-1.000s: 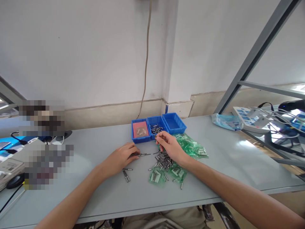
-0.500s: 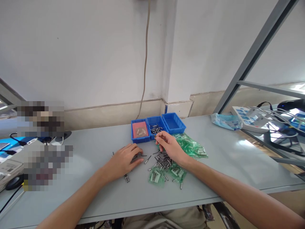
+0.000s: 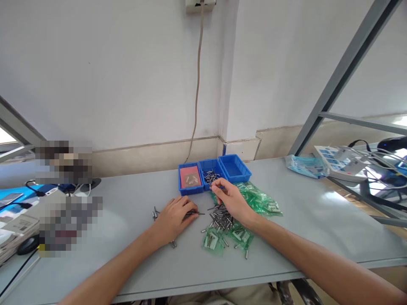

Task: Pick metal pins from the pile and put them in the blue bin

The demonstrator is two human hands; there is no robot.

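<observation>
L hand (image 3: 174, 215) closed round thin metal pins (image 3: 200, 213) on table (image 3: 133, 197), probably to steady them | R hand (image 3: 231, 198) pinching small dark piece (image 3: 210, 185), details unclear, near middle blue bin (image 3: 208, 165) | pin pile (image 3: 221, 219) just below, by green bags (image 3: 261, 200), likely for easy reach

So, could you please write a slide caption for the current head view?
Left hand and right hand among metal pins, near three blue bins.

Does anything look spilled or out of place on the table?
Possibly the loose metal pins: they lie in a jumbled heap beside small green packets, while others sit in the middle blue bin. Nothing looks clearly damaged.
</observation>
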